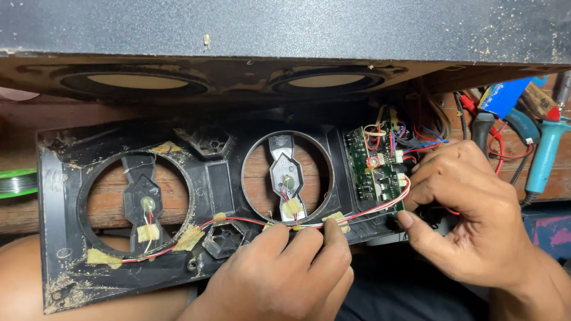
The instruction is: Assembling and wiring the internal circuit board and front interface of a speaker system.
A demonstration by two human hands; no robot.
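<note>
A black plastic speaker front panel (214,178) with two round openings lies face down across my lap. A red and white wire bundle (369,211) runs along its lower part, held by yellowed tape pieces. My left hand (285,267) pinches the wires near the taped spot below the right opening. My right hand (470,208) grips the wires' end beside a green circuit board (377,169) at the panel's right side, thumb pressed at the board's lower corner.
A dark, dusty speaker cabinet (285,59) with two round driver holes fills the top. At the right lie a teal-handled soldering iron (544,154), screwdrivers and tangled red wires. A solder spool (15,181) sits at the far left on the wooden bench.
</note>
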